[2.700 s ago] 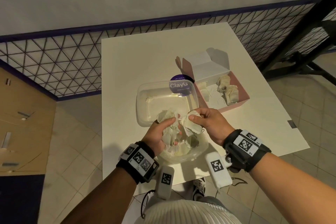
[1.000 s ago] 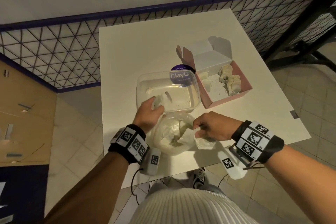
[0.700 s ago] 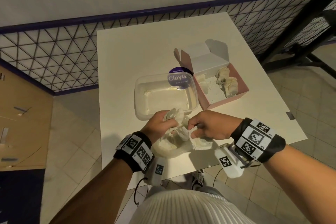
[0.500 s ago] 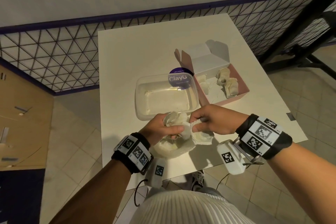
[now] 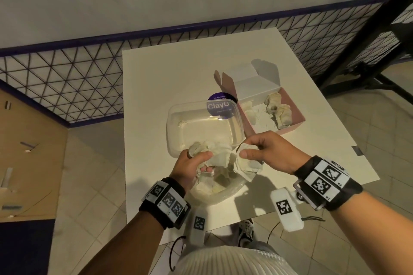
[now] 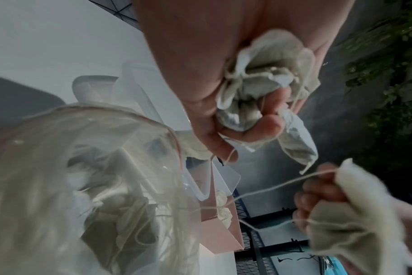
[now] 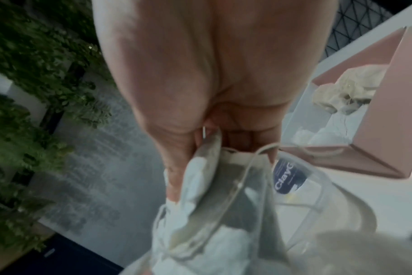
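Observation:
Over the table's near edge my left hand (image 5: 194, 163) grips a crumpled bunch of small cream cloth pouches (image 5: 215, 153), clear in the left wrist view as a wad of pouches (image 6: 266, 83) in my fist (image 6: 200, 74). My right hand (image 5: 257, 152) pinches one more pouch (image 5: 245, 164) just to the right; a thin drawstring (image 6: 259, 193) runs from it towards the bag. Under both hands sits a clear plastic bag (image 5: 214, 190) with more pouches inside. In the right wrist view my right fingers (image 7: 176, 163) hold the pouch's top edge (image 7: 200, 186).
A clear rectangular tub (image 5: 169, 123) with a purple ClayG label (image 5: 220, 106) stands just beyond my hands. To its right, an open pink box (image 5: 295, 127) holds several rolled pouches (image 5: 277, 109). The white table (image 5: 167, 78) ends at a mesh fence behind and at floor tiles on both sides.
My left hand came back from the tub to the bag and took hold of a bunch of pouches. My right hand rose from the bag's rim with one pouch.

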The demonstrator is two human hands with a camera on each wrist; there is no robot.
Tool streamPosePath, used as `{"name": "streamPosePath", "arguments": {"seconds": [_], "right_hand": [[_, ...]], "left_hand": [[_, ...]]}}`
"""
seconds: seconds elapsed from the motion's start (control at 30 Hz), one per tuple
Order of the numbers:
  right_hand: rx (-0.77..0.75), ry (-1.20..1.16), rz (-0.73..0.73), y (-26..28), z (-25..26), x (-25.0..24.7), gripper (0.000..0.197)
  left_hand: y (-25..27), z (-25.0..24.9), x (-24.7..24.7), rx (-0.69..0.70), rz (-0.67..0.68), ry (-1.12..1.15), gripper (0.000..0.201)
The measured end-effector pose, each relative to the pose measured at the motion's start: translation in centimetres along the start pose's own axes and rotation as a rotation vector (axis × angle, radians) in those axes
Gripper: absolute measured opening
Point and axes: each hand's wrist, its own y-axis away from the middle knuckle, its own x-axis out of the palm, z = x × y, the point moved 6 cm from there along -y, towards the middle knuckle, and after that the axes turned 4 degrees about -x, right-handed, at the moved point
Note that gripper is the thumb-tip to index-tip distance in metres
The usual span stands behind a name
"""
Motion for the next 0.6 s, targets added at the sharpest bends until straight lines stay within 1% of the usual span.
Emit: {"name": "streamPosePath", "arguments": {"seconds": [0.03, 0.1, 0.17, 0.2, 0.3, 0.33, 0.4, 0.5, 0.6], "right_hand": [[-0.024, -0.053, 0.01, 0.2, 0.4, 0.3, 0.01], [-0.058, -0.202, -0.03, 0.2, 1.0, 0.8, 0.003], [-0.052, -0.377, -0.145, -0.2, 0.8, 1.2, 0.004], [-0.035, -0.448, -0.21, -0.4, 0.5, 1.5, 0.004], [0.024, -0.502, -0.369, -1.0, -0.6, 2.2, 0.001], [0.035, -0.51, -0.407, -1.0, -0.9, 2.4, 0.003], [0.041, -0.548, -0.454, -1.2, -1.0, 2.7, 0.007], [0.024, -0.574, -0.484, -1.3, -0.7, 2.9, 0.004], [0.01, -0.57, -0.511, -1.6, -0.5, 2.9, 0.003]], "left_hand": [[0.1, 0.0, 0.1, 0.001, -0.004, 0.01, 0.035], [0.1, -0.1, 0.6, 0.016, 0.022, -0.028, 0.01], [0.3, -0.2, 1.1, 0.038, 0.015, -0.072, 0.021], [0.3, -0.4, 1.4, 0.046, 0.01, -0.086, 0.022], [0.3, -0.6, 1.9, 0.071, -0.024, -0.071, 0.017], [0.3, -0.7, 2.0, 0.073, -0.04, -0.057, 0.018], [0.2, -0.8, 2.0, 0.078, -0.064, -0.007, 0.02], [0.4, -1.2, 2.0, 0.077, -0.096, 0.032, 0.018], [0.4, -1.2, 2.1, 0.08, -0.062, 0.063, 0.023]]}}
